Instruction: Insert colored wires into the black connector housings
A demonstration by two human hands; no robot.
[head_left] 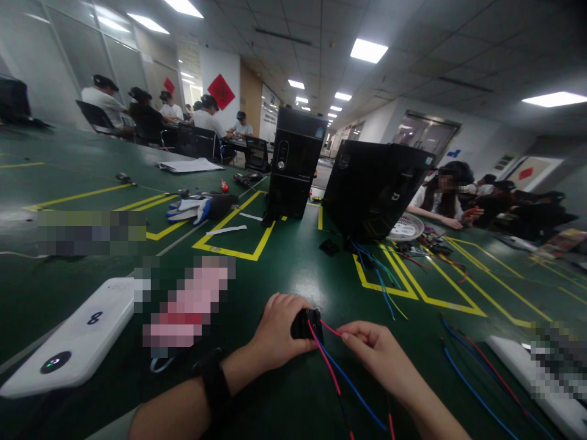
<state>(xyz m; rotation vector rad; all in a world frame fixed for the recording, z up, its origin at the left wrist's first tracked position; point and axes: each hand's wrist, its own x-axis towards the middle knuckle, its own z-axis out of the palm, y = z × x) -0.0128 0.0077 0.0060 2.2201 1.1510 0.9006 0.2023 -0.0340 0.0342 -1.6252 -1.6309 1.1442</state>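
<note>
A small black block [301,325] is held in my left hand [280,330], fingers wrapped over its top and thumb below. My right hand [369,345], just to the right, pinches a red wire [331,328] that runs to the block's right side. Another red wire [331,370] and a blue wire [353,383] hang from the block toward the bottom edge of the view. Where the wires enter the block is too small to make out.
Two black computer cases [296,165] stand ahead. White devices [76,339] lie left and far right. Gloves [197,208], loose wires [385,281] and a white basket [406,227] are on the green table [257,278]. A person [443,195] sits across at right.
</note>
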